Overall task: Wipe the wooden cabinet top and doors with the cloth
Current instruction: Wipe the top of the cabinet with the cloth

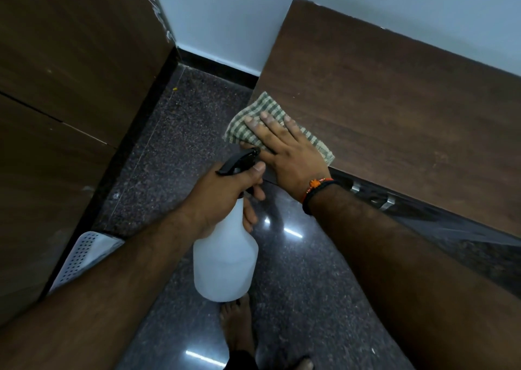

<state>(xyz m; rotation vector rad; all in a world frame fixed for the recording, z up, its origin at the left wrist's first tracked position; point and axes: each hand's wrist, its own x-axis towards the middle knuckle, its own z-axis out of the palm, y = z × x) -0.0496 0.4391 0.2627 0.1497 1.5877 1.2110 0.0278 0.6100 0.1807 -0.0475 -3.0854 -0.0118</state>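
The right hand (284, 146) presses flat on the cloth (270, 115) at the cabinet top's (394, 87) corner, where it may slip off; the left hand (225, 197) grips the spray bottle (225, 262).

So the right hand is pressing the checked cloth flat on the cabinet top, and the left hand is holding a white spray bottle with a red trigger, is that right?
Not quite: the trigger is black, not red. The head view shows the left hand holding the white spray bottle by its neck, while the right hand presses the checked cloth flat on the cabinet top.

Dark speckled polished floor (180, 144) is reflecting ceiling lights. Pale wall (225, 17) is meeting it at a black skirting (217, 62). Tall wooden wardrobe (70, 59) is standing left of the floor.
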